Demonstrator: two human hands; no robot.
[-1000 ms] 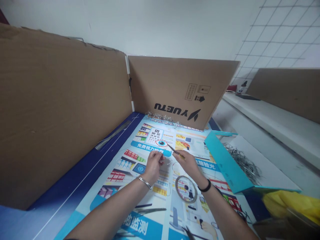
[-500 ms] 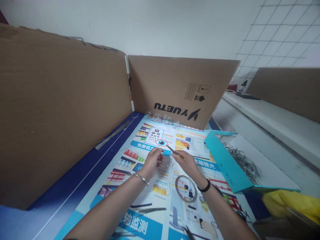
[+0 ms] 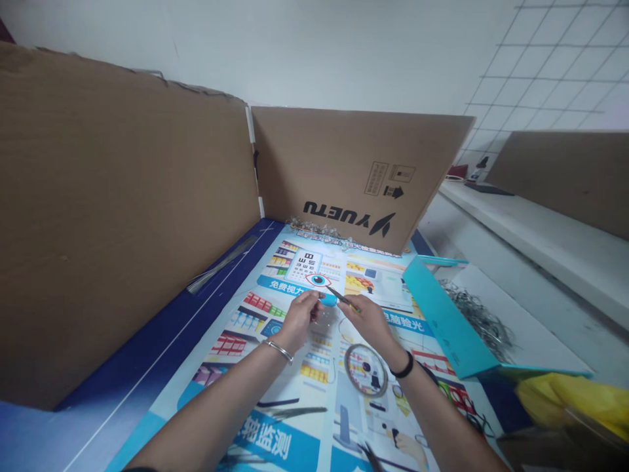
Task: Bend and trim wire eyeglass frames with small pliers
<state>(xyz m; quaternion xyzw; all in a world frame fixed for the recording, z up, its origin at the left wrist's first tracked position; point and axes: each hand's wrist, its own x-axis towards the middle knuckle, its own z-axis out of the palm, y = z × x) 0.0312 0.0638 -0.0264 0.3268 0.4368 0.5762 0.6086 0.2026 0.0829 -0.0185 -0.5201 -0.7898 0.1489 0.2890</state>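
Observation:
My left hand [image 3: 299,318] is closed in a pinch above the printed poster [image 3: 322,419]; whatever sits between its fingertips is too small to make out. Close by on the right, my right hand [image 3: 366,321] grips a slim dark pointed tool [image 3: 343,298], its tip aimed up and left over the printed eye. From here I cannot tell its exact kind. Below and between my forearms lies a round coil of thin wire [image 3: 350,372]. Loose dark wire lengths [image 3: 299,412] rest on the poster near my left forearm.
Cardboard panels [image 3: 344,157] stand at the back and left [image 3: 122,229]. An open turquoise box [image 3: 442,321] on the right holds tangled wire [image 3: 479,321]. Clear scraps [image 3: 319,229] line the back panel's foot. Flat strips [image 3: 221,265] lie left; yellow material [image 3: 570,400] sits front right.
Both hands stay almost in place, with the tool still in my right hand. My left fingers have shifted slightly in their pinch. The view has moved a touch.

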